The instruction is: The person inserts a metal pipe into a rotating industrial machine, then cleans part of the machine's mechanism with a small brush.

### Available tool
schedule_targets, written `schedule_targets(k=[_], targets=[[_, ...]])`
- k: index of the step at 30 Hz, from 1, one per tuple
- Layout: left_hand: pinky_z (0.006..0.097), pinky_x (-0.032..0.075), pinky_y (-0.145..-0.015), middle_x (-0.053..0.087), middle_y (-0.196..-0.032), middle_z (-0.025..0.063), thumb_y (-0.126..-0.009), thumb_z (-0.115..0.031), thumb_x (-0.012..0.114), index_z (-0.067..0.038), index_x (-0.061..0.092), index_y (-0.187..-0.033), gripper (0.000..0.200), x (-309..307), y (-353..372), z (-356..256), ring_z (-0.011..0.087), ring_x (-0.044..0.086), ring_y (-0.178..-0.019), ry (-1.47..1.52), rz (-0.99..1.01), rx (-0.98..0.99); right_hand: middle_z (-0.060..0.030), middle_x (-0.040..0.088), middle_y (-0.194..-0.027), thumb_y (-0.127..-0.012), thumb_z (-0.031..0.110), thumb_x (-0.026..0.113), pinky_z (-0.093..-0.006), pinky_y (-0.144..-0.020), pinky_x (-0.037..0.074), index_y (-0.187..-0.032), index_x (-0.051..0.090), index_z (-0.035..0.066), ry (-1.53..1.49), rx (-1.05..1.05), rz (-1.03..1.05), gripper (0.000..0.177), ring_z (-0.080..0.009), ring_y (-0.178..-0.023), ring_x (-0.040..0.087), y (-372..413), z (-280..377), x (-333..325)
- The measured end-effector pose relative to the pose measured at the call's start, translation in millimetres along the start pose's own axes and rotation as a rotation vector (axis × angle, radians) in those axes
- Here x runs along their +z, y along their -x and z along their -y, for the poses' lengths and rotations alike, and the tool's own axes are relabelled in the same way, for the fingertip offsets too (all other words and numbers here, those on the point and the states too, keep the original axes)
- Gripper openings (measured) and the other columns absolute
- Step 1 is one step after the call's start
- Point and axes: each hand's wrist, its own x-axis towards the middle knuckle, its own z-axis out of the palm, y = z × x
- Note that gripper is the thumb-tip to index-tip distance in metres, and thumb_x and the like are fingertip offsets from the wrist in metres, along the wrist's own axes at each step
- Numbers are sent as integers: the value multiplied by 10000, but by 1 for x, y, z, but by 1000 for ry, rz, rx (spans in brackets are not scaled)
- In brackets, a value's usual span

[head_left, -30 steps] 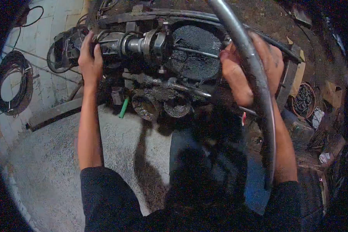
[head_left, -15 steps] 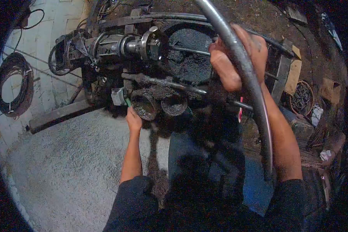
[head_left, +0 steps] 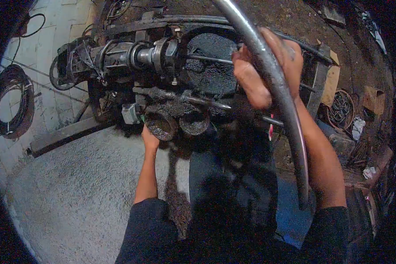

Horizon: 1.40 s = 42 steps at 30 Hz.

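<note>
A thick curved metal bar (head_left: 286,94) runs from the top centre down to the right. Behind it, my right hand (head_left: 268,70) is closed near the end of a thin metal rod (head_left: 211,58); the bar partly covers the fingers. The rod crosses a pan of dark granules (head_left: 211,75) and points at the machine's round chuck (head_left: 166,56). My left hand (head_left: 150,140) is low at the left, beside a grey switch box (head_left: 131,113) and a round cup (head_left: 162,125). Its fingers are mostly hidden behind the cup, with a bit of green by them.
A second cup (head_left: 195,122) sits right of the first. A coiled black cable (head_left: 27,103) lies far left. On the right are a basket of metal pieces (head_left: 340,110), cardboard (head_left: 374,102) and crumpled paper (head_left: 369,172). Pale granular material (head_left: 79,189) covers the lower-left floor.
The chuck has turned, with its bolts now in other positions. The view has shifted slightly. My left hand's fingers, earlier seen at a green handle by the box, are now more hidden.
</note>
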Motion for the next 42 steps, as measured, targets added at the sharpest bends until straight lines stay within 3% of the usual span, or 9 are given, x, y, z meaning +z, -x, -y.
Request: schedule_targets(k=[5, 11, 17, 20, 23, 27, 32, 40, 42], targets=[[349, 465, -854, 666, -1028, 132, -799, -132, 622, -10, 575, -1127, 353, -3, 2, -11, 246, 628, -956, -119, -27, 47, -84, 593, -667, -693, 133, 652, -371, -561, 472, -911, 605, 94, -147, 48, 18, 227, -286, -571, 578, -8, 19, -5], [345, 466, -854, 670, -1016, 135, -798, -83, 595, 0, 579, -1101, 314, -3, -2, 10, 237, 631, -955, 28, -7, 30, -100, 588, -666, -551, 162, 696, -362, -583, 481, -953, 604, 43, -73, -67, 7, 429, -288, -613, 596, -1, -1, -1], [336, 466, -841, 670, -1009, 119, -798, -43, 580, 8, 582, -1082, 289, -6, 5, -32, 207, 623, -944, -108, 3, 58, -101, 613, -716, -737, 150, 627, -366, -602, 490, -1040, 615, 102, -49, -130, -65, 307, -289, -625, 601, 4, -6, -1], [333, 467, -832, 672, -1004, 118, -807, -57, 575, 8, 587, -1073, 274, -7, 4, -26, 209, 625, -936, -54, 29, 34, -80, 656, -787, -684, 141, 707, -350, -723, 461, -1136, 525, -5, 13, -58, 101, 509, -250, -698, 650, 3, 0, -9], [334, 468, -827, 675, -988, 120, -817, -45, 543, 14, 587, -1070, 263, -8, 2, -19, 213, 625, -928, -123, 19, 64, -83, 652, -785, -675, 144, 715, -348, -688, 465, -1134, 525, 0, 139, -142, 101, 517, -247, -677, 646, 5, -4, -8], [338, 468, -821, 674, -975, 132, -821, -28, 510, 19, 586, -1070, 265, -9, 1, -5, 226, 628, -920, -111, 64, 66, -97, 596, -677, -746, 219, 582, -413, -564, 484, -1022, 621, 141, 55, 1, -1, 290, -293, -628, 613, 7, -4, 2], [343, 470, -804, 671, -942, 147, -819, -21, 499, 22, 595, -1033, 238, -12, 3, -23, 245, 633, -888, -188, 24, 102, -114, 552, -594, -580, 288, 680, -446, -548, 473, -896, 596, 107, -2, 80, 113, 374, -335, -580, 587, -7, 11, -6], [333, 473, -794, 673, -935, 140, -832, -50, 520, 23, 596, -1031, 225, -11, 5, -32, 246, 636, -882, -145, 34, 92, -92, 552, -574, -530, 266, 683, -435, -541, 468, -860, 609, 114, -6, 91, 22, 371, -329, -545, 565, -5, 7, 2], [355, 479, -722, 660, -853, 169, -874, -123, 521, 24, 603, -971, 195, -15, 11, -43, 282, 641, -806, -328, -68, 129, -91, 556, -576, -526, 263, 680, -438, -546, 470, -862, 611, 117, -19, 130, 38, 373, -327, -548, 567, -5, 12, 0]])
